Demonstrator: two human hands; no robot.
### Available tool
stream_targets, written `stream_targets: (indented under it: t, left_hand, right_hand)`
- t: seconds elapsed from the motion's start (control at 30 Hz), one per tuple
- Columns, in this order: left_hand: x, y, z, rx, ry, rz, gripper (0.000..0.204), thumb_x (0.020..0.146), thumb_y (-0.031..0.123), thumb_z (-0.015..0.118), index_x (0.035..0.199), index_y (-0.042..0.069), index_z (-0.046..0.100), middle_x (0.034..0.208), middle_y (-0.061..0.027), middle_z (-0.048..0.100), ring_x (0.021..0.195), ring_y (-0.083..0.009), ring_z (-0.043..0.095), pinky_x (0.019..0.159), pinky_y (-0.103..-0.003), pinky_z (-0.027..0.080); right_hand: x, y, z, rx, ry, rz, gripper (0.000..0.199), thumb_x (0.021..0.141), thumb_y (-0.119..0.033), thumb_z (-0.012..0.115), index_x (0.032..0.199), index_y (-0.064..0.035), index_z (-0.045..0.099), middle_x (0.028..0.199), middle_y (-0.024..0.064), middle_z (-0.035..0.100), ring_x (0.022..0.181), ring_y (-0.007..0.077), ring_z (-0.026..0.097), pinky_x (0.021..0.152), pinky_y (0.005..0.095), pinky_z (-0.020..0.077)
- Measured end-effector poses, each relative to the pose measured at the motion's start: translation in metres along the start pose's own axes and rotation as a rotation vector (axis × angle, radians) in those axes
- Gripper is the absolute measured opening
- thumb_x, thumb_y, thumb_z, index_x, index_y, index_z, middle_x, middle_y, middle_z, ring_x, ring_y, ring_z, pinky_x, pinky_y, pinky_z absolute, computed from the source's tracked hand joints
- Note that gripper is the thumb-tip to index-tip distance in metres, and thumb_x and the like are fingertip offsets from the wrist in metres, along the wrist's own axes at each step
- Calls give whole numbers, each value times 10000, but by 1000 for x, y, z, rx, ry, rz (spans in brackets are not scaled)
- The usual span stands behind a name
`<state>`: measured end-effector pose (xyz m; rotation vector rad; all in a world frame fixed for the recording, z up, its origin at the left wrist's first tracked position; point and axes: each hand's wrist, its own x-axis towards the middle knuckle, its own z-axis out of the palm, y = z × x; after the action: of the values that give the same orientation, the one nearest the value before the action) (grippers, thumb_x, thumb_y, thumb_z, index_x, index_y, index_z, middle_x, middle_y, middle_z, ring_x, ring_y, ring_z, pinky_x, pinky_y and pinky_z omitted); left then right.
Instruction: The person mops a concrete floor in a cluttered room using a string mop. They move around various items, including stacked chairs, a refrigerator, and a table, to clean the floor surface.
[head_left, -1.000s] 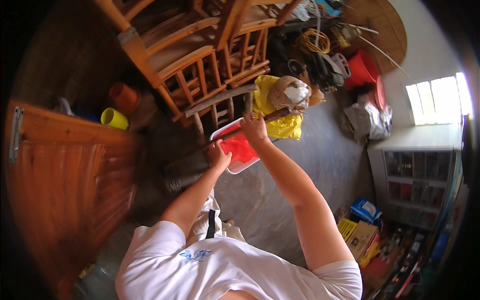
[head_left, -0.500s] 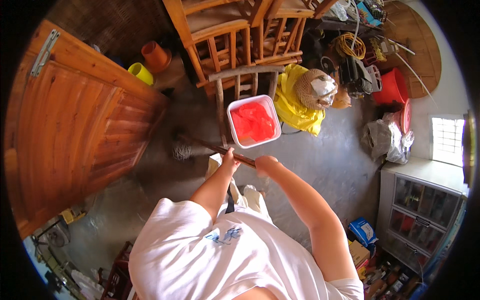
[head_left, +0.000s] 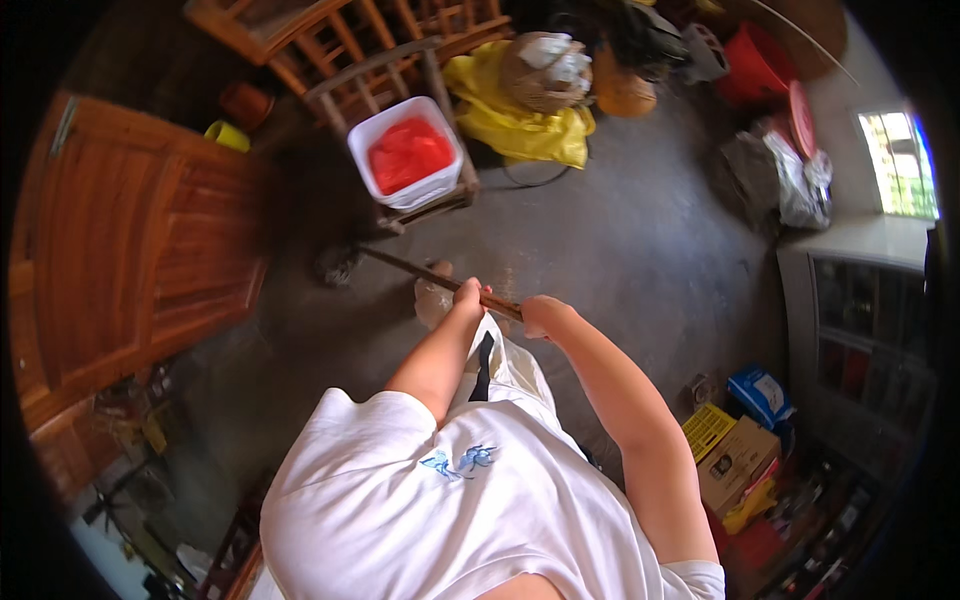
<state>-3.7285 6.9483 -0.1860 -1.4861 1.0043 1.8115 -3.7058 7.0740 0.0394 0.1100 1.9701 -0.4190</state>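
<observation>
A string mop (head_left: 410, 268) slants across in front of me, its wooden handle running down to a grey, stringy head (head_left: 339, 266) on the floor. My left hand (head_left: 470, 293) is closed round the middle of the handle. Nearer its upper end, my right hand (head_left: 545, 316) grips the same handle. Beyond the mop, a white square tub (head_left: 430, 188) with a red plastic bag (head_left: 410, 155) inside rests on a small wooden chair (head_left: 375, 75).
A wooden door (head_left: 140, 260) stands at the left. Behind the chair are larger wooden chairs (head_left: 290, 50). A yellow bag (head_left: 530, 130) lies beside the tub. At the right stand a cabinet (head_left: 860, 300) and a cardboard box (head_left: 738, 462). Grey floor (head_left: 650, 270) stretches between.
The view has shifted, so the tub, chairs and yellow bag appear farther up and left. Both hands keep hold of the mop, and its head sits slightly farther left in view.
</observation>
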Motion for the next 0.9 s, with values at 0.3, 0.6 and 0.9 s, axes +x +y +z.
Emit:
stream_targets:
  t: [0.3, 0.6, 0.9]
  left_hand:
    - [-12, -198, 88, 362, 144, -34, 287, 751, 90, 368, 960, -76, 472, 861, -168, 511, 690, -218, 561, 521, -316, 495]
    - [-73, -361, 303, 379, 123, -77, 112, 767, 119, 384, 799, 21, 427, 711, -95, 475, 473, -176, 470, 452, -311, 469]
    - [-84, -553, 443, 558, 207, -123, 97, 716, 84, 436, 813, 76, 425, 611, -55, 499, 493, -164, 505, 471, -304, 451]
  right_hand:
    - [-49, 199, 32, 114, -111, 218, 240, 601, -62, 577, 819, -42, 674, 762, 141, 644, 712, 264, 638, 598, 364, 501]
    - [-115, 441, 8, 211, 53, 363, 314, 628, -103, 591, 933, -65, 657, 925, 139, 633, 861, 302, 613, 721, 372, 502]
    - [-207, 641, -6, 436, 30, 506, 242, 643, -109, 581, 858, -40, 667, 818, 148, 643, 786, 294, 630, 682, 373, 504]
